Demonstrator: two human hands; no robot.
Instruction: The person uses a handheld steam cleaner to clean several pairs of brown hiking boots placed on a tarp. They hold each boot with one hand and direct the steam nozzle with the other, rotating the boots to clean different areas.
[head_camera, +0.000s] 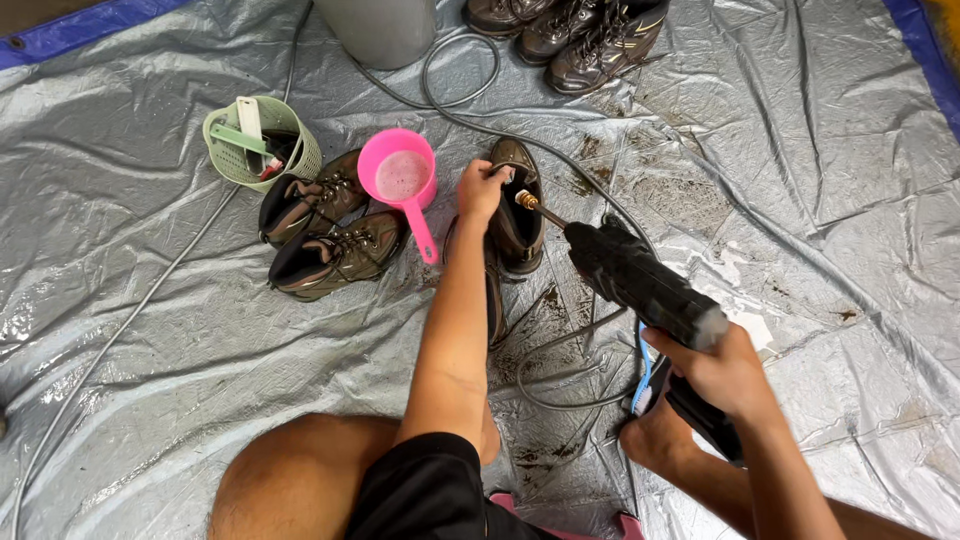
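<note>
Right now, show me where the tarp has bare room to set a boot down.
Bare tarp lies left of the boot pair, below the green basket, and far right of the spray gun. Crowded: around the held boot, pink scoop and hoses.

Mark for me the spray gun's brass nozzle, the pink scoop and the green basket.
Brass nozzle (527, 200), head view, on the gold fitting at the gun's tip.
Pink scoop (398, 175), head view, on the bowl's inside.
Green basket (306, 152), head view, on its right outer wall.
</note>
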